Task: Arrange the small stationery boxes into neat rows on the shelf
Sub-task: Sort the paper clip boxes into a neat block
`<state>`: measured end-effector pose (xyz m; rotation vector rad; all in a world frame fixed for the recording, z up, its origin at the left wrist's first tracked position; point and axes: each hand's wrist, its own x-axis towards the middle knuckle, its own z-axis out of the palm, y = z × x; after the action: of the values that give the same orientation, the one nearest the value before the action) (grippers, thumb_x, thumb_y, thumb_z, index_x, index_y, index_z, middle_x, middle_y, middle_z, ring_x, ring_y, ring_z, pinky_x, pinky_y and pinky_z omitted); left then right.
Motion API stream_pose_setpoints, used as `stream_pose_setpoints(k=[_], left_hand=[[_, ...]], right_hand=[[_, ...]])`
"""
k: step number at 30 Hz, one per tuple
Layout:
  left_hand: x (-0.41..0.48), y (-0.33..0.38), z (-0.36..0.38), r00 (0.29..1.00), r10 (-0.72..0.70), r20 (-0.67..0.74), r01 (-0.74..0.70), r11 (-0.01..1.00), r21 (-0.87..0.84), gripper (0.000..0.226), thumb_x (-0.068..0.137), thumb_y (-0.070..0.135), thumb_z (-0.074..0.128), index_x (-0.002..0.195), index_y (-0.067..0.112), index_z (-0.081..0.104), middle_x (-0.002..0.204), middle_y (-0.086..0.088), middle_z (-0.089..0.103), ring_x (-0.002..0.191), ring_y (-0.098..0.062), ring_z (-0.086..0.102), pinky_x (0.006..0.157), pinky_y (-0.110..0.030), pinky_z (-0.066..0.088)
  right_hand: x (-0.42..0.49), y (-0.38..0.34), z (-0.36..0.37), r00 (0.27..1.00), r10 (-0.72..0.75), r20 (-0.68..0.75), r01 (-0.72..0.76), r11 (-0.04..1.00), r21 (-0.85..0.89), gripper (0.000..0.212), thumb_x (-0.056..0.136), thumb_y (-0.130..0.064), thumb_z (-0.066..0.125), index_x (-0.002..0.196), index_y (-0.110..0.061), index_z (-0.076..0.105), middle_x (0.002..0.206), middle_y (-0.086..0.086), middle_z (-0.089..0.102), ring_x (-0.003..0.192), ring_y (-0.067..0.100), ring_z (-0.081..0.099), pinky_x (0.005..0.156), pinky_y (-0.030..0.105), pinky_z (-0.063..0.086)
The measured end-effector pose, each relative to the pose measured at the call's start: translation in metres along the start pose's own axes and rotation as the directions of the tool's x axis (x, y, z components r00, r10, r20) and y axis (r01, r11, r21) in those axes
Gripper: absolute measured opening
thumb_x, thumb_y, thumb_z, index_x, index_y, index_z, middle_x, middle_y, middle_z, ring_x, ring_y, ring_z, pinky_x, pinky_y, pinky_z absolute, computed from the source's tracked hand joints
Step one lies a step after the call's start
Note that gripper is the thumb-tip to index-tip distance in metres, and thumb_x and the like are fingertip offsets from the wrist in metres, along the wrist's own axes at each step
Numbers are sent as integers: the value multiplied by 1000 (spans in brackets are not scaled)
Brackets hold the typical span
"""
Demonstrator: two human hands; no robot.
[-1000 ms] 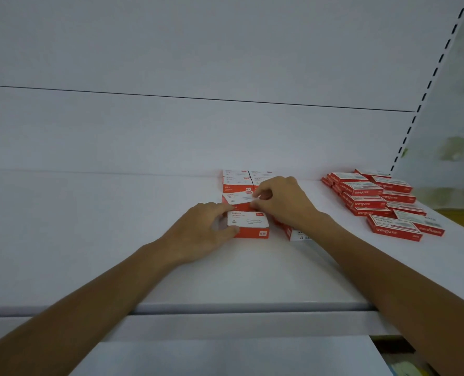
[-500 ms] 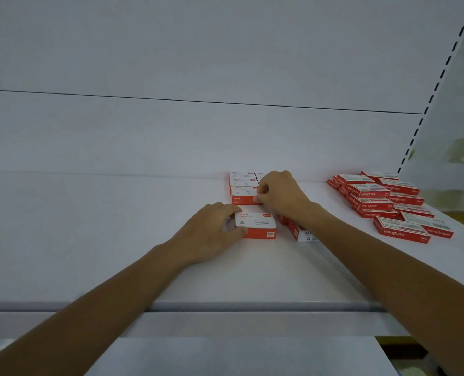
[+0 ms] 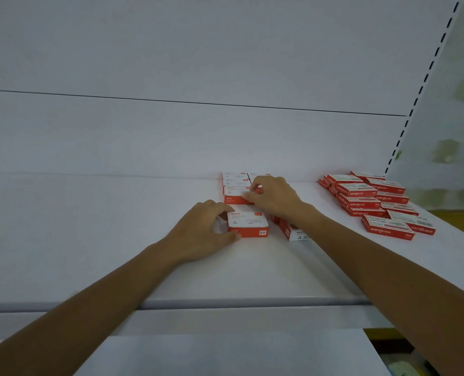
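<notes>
The front box (image 3: 248,225) is gripped at its left edge by the left hand (image 3: 203,232) and has shifted little since a second ago. The second box (image 3: 236,195), just behind it, is pinched by the right hand (image 3: 274,198) and is now set straighter on the shelf (image 3: 89,240). This column is judged nearly squared. A skewed box (image 3: 296,234) under the right wrist is not yet dealt with.
</notes>
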<state>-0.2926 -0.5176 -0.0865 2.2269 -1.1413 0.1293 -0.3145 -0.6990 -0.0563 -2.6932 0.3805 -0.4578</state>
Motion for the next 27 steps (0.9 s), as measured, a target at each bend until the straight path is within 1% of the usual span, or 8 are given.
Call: stream_pose_setpoints(k=[2, 5, 10, 13, 16, 18, 21, 27], left_hand=[[0, 0, -1, 1000, -4, -4, 4, 1000, 0, 51, 77, 42, 66, 122, 22, 51, 117, 3, 56, 98, -9, 50, 82, -21, 41], [0, 2, -3, 1000, 2, -16, -2, 1000, 1, 52, 76, 42, 67, 121, 21, 51, 116, 3, 57, 101, -11, 51, 86, -27, 44], [-3, 7, -5, 998, 41, -41, -42, 999, -8, 53, 76, 41, 68, 122, 21, 51, 117, 3, 57, 105, -12, 51, 89, -29, 42], [-7, 8, -7, 995, 55, -81, -58, 998, -34, 53, 76, 40, 67, 123, 22, 51, 119, 4, 57, 108, -12, 52, 90, -28, 42], [-3, 12, -8, 991, 55, -123, -59, 998, -26, 55, 77, 35, 68, 126, 21, 49, 122, 4, 55, 107, -10, 51, 89, -22, 39], [2, 15, -10, 985, 60, -164, -65, 997, -30, 54, 77, 33, 70, 125, 20, 50, 121, 3, 55, 104, -8, 50, 85, -13, 37], [8, 22, -13, 975, 66, -213, -82, 994, -68, 54, 74, 29, 73, 123, 21, 52, 118, 4, 57, 98, -3, 51, 76, -3, 34], [10, 45, -7, 910, -51, -412, -44, 975, -216, 51, 78, 18, 69, 125, 18, 48, 120, 7, 51, 106, -7, 52, 76, -4, 40]], right_hand=[[-7, 4, -5, 1000, -10, -23, 12, 994, 105, 28, 91, -39, 49, 85, -14, 59, 90, -1, 59, 72, 14, 55, 67, 28, 43], [-21, 16, -11, 999, -19, -30, 18, 1000, -3, 42, 93, -42, 43, 60, -15, 43, 66, 2, 59, 61, 19, 53, 62, 31, 40], [-35, 27, -16, 1000, -8, 12, 9, 995, -96, 39, 91, -34, 48, 61, -9, 49, 69, 13, 64, 60, 18, 50, 59, 31, 39], [-42, 25, -17, 993, -99, -60, 96, 994, -56, 36, 92, -35, 48, 67, -9, 55, 68, 0, 60, 64, 13, 50, 61, 26, 34], [-49, 21, -25, 955, -234, -181, 255, 961, 104, 27, 87, -43, 53, 91, -18, 64, 92, -7, 63, 84, 5, 52, 70, 16, 34], [-53, 16, -31, 944, -307, -121, 324, 933, 158, 38, 78, -49, 63, 106, -25, 61, 102, -12, 59, 87, -1, 52, 69, 7, 35], [-53, 14, -32, 910, -400, -108, 411, 903, 124, 56, 68, -40, 77, 116, -17, 59, 107, -1, 60, 86, 6, 53, 70, 7, 44], [-48, 17, -42, 846, -359, -395, 442, 886, 143, 59, 68, -27, 80, 118, -7, 56, 110, 6, 58, 92, 7, 53, 77, 1, 41]])
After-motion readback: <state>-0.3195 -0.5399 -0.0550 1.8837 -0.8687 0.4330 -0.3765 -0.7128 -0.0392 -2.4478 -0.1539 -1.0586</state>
